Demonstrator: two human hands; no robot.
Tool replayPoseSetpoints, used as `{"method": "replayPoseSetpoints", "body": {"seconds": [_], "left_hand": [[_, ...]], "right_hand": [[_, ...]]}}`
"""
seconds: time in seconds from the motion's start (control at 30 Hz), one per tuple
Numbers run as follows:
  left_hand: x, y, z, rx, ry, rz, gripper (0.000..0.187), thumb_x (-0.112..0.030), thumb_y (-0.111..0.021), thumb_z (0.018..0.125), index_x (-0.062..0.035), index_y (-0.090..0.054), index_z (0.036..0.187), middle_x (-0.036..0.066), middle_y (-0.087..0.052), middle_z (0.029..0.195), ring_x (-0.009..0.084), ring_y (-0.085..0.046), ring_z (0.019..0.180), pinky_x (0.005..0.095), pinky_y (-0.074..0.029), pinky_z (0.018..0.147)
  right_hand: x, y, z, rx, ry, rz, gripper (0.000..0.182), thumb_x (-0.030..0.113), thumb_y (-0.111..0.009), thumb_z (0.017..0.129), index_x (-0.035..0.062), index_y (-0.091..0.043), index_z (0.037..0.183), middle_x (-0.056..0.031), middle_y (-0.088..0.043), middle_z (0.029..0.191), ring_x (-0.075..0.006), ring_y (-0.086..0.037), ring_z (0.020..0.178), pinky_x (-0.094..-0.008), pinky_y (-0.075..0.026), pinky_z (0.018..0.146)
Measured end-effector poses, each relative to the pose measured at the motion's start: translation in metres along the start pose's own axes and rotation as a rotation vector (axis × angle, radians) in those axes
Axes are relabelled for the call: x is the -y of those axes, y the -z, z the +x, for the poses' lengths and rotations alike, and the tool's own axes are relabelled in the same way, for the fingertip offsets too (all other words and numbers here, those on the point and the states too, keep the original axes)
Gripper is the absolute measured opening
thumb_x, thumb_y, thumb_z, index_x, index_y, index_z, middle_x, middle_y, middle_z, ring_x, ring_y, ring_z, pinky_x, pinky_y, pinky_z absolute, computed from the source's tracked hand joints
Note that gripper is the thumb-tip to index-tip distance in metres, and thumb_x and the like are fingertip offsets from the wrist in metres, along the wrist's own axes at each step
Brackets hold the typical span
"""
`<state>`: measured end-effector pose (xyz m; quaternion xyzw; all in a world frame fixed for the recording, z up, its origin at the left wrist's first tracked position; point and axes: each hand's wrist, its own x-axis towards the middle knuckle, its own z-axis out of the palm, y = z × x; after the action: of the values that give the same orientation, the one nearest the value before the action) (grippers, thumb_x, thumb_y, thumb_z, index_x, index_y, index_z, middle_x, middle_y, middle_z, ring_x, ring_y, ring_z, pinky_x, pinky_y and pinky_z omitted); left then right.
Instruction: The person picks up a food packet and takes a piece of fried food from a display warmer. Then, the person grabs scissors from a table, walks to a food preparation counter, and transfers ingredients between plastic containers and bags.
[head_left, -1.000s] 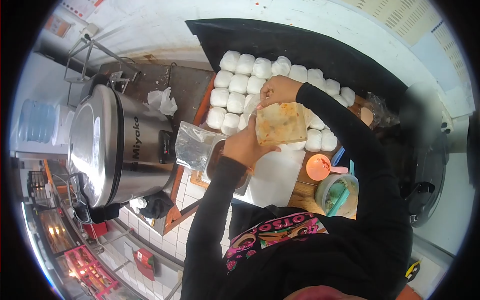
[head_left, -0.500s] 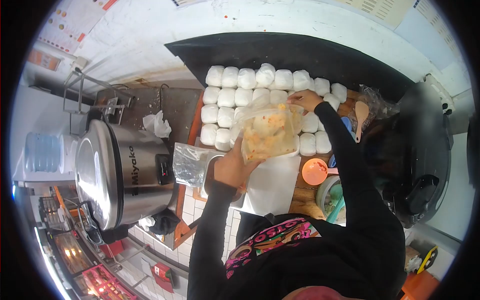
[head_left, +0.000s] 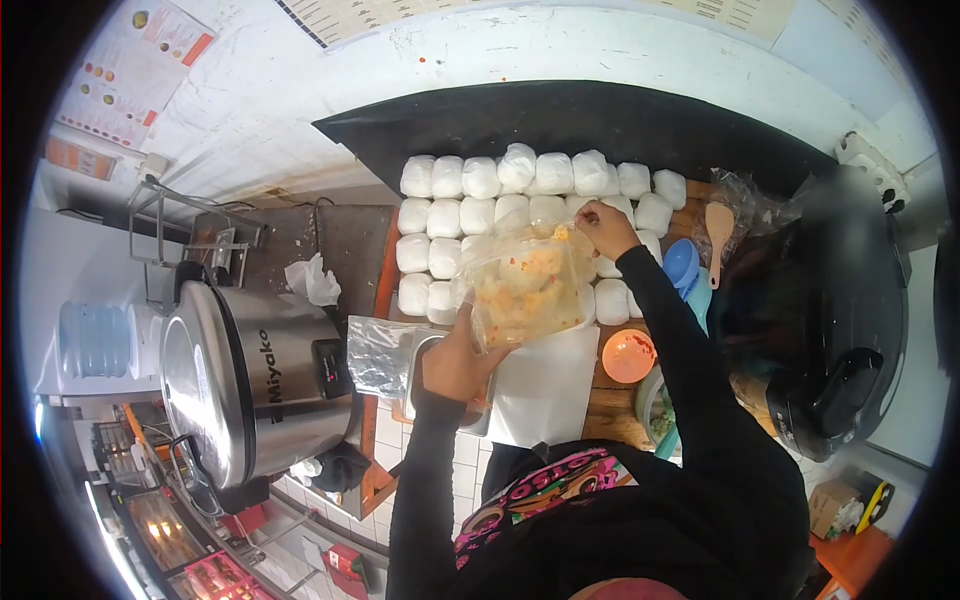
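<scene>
My left hand (head_left: pixel 458 362) is wrapped round the lower left side of a clear plastic bag (head_left: pixel 530 290) with yellowish food and red bits in it. At the bag's upper right edge, my right hand (head_left: pixel 606 228) has its fingers pinched together; what they grip is too small to make out. Rows of white paper-wrapped bundles (head_left: pixel 480 178) lie behind and around the bag. Below it are a white sheet (head_left: pixel 545 385) and a metal tray (head_left: pixel 478 408), with clear plastic sheets (head_left: pixel 378 345) to the left.
A large steel rice cooker (head_left: pixel 270 375) stands left, a black cooker (head_left: pixel 835 330) right. Near my right arm are an orange bowl (head_left: pixel 628 356), a blue bowl (head_left: pixel 681 262), a wooden paddle (head_left: pixel 718 235) and a container of green food (head_left: pixel 655 405). Crumpled white paper (head_left: pixel 313 280) lies back left.
The view has shifted a little. My right hand's fingers have drawn closer together at the bag's edge, and the blue bowl shows more fully. My left hand still holds the bag.
</scene>
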<state>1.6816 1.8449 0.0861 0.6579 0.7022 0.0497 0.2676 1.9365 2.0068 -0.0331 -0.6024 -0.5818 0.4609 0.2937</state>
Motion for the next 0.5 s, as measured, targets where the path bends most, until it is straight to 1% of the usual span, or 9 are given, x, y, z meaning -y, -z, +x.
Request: {"method": "replayPoseSetpoints", "body": {"seconds": [0.03,0.1,0.13,0.2,0.27,0.33,0.4,0.5], "left_hand": [[0.002,0.0,0.001,-0.002,-0.005,-0.008,0.093,-0.053,-0.07,0.071,-0.0068,-0.028,0.141,0.015,-0.065,0.073,0.0301,-0.065,0.064,0.0392,-0.05,0.057],[0.005,-0.001,0.002,-0.003,-0.013,-0.018,0.093,-0.053,-0.07,0.071,-0.007,-0.028,0.141,0.016,-0.065,0.072,0.0307,-0.065,0.064,0.0397,-0.05,0.057],[0.007,-0.002,0.003,-0.019,-0.026,-0.025,0.092,-0.052,-0.07,0.071,-0.0072,-0.029,0.14,0.016,-0.064,0.071,0.0314,-0.065,0.064,0.0398,-0.05,0.057],[0.013,-0.006,0.005,-0.033,-0.035,-0.035,0.092,-0.052,-0.07,0.072,-0.0074,-0.029,0.14,0.017,-0.064,0.071,0.032,-0.065,0.064,0.0399,-0.05,0.057],[0.019,-0.013,0.006,-0.166,-0.083,-0.02,0.092,-0.044,-0.08,0.065,-0.0102,-0.036,0.139,0.005,-0.056,0.057,0.0215,-0.06,0.05,0.0333,-0.046,0.048],[0.023,-0.014,0.007,-0.17,-0.095,-0.028,0.092,-0.043,-0.08,0.065,-0.0114,-0.035,0.139,0.004,-0.056,0.058,0.0217,-0.06,0.051,0.0337,-0.046,0.048],[0.024,-0.012,0.007,-0.173,-0.108,-0.035,0.091,-0.041,-0.079,0.066,-0.0127,-0.034,0.14,0.004,-0.057,0.058,0.022,-0.06,0.051,0.034,-0.046,0.048],[0.024,-0.013,0.004,-0.131,-0.098,-0.063,0.089,-0.039,-0.078,0.068,-0.0142,-0.034,0.14,0.003,-0.056,0.059,0.0224,-0.061,0.053,0.0342,-0.047,0.049]], "right_hand": [[-0.003,0.0,-0.005,-0.002,0.0,-0.003,0.024,0.021,-0.061,0.083,0.0016,-0.061,0.096,-0.012,-0.066,0.089,-0.0211,-0.066,0.07,-0.0313,-0.055,0.052],[-0.007,-0.001,-0.015,-0.191,0.228,-0.098,0.02,0.021,-0.061,0.082,0.0035,-0.059,0.092,-0.0111,-0.066,0.085,-0.0244,-0.066,0.067,-0.0339,-0.053,0.058],[-0.006,-0.001,-0.022,-0.192,0.227,-0.101,0.02,0.021,-0.061,0.082,0.0035,-0.059,0.092,-0.0111,-0.066,0.085,-0.0244,-0.066,0.067,-0.0339,-0.053,0.058],[-0.001,0.0,-0.038,-0.316,0.333,-0.158,0.017,0.021,-0.061,0.082,0.0063,-0.056,0.091,-0.01,-0.065,0.078,-0.027,-0.064,0.064,-0.0365,-0.049,0.061],[0.01,0.003,-0.053,-0.313,0.313,-0.176,0.016,0.02,-0.061,0.082,0.007,-0.056,0.09,-0.0097,-0.065,0.077,-0.0267,-0.063,0.063,-0.0368,-0.048,0.058],[0.021,0.005,-0.066,-0.309,0.297,-0.192,0.015,0.019,-0.061,0.082,0.0077,-0.055,0.09,-0.0095,-0.064,0.075,-0.0265,-0.062,0.061,-0.0371,-0.047,0.056],[0.029,0.005,-0.075,-0.395,0.398,-0.192,0.013,0.018,-0.061,0.082,0.0083,-0.055,0.089,-0.0089,-0.063,0.073,-0.0262,-0.059,0.056,-0.0373,-0.045,0.053],[0.028,0.01,-0.083,-0.353,0.431,-0.253,0.013,0.015,-0.061,0.081,0.008,-0.054,0.089,-0.0078,-0.063,0.074,-0.0249,-0.059,0.055,-0.0359,-0.044,0.052]]}}
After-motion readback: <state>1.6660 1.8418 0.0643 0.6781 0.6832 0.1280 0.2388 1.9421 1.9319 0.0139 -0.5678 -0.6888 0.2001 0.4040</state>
